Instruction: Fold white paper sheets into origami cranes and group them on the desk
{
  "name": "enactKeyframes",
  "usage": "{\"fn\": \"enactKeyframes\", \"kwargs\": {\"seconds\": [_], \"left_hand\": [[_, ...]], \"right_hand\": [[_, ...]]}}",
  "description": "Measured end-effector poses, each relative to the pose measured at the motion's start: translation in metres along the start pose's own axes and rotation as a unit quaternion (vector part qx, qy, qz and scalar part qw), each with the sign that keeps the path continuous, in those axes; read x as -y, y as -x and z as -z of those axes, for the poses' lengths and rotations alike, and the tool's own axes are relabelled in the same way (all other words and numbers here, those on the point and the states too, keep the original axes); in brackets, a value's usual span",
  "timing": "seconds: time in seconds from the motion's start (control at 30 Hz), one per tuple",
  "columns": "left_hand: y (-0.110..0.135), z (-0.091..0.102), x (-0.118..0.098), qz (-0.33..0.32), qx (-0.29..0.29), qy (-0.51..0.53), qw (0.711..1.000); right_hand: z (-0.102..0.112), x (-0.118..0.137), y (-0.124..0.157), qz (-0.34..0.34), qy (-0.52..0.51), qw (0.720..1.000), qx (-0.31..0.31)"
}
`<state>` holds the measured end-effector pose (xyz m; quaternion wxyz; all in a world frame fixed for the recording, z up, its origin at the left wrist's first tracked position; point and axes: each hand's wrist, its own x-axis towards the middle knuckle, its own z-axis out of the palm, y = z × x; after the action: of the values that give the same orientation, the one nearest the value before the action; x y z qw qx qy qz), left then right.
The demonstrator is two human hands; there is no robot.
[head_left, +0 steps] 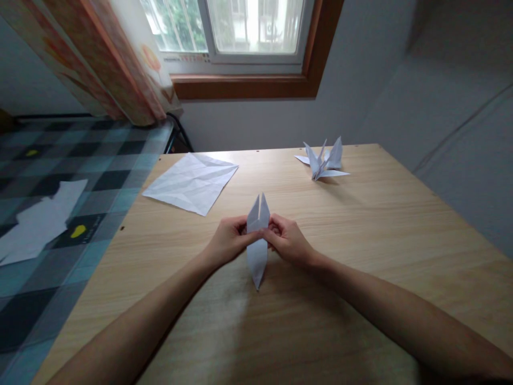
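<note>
A folded white paper piece (257, 261), long and narrow, is held upright between both hands above the middle of the table. Its top splits into two pointed flaps, and its lower end tapers to a point. My left hand (231, 238) grips it from the left, thumb lying across the front. From the right, my right hand (289, 239) pinches it with the thumb pressed near the left thumb. The fingers behind the paper are partly hidden.
Folded paper cranes (319, 163) stand at the table's back right. A creased paper sheet (192, 182) lies at the back left of the wooden table (385, 224). Torn paper scraps (44, 224) rest on a checked bed cover (116, 179) at left. A window (252, 32) is behind.
</note>
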<state>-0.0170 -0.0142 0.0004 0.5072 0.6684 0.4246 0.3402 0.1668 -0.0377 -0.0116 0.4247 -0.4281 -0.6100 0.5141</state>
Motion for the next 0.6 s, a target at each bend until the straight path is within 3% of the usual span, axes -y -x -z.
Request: {"fn": "enactKeyframes", "kwargs": {"seconds": [0.2,0.43,0.6], "left_hand": [[-0.003,-0.008,-0.004,0.027,-0.008,0.074,0.997],[0.004,-0.022,-0.006,0.05,-0.131,0.135,0.981],[0.01,-0.019,-0.005,0.045,-0.13,0.127,0.982]], "right_hand": [[0.0,-0.002,-0.001,-0.023,-0.078,0.996,-0.023],[-0.003,-0.01,0.001,-0.01,-0.111,0.993,-0.046],[-0.003,-0.009,0.002,-0.002,-0.095,0.995,-0.027]]}}
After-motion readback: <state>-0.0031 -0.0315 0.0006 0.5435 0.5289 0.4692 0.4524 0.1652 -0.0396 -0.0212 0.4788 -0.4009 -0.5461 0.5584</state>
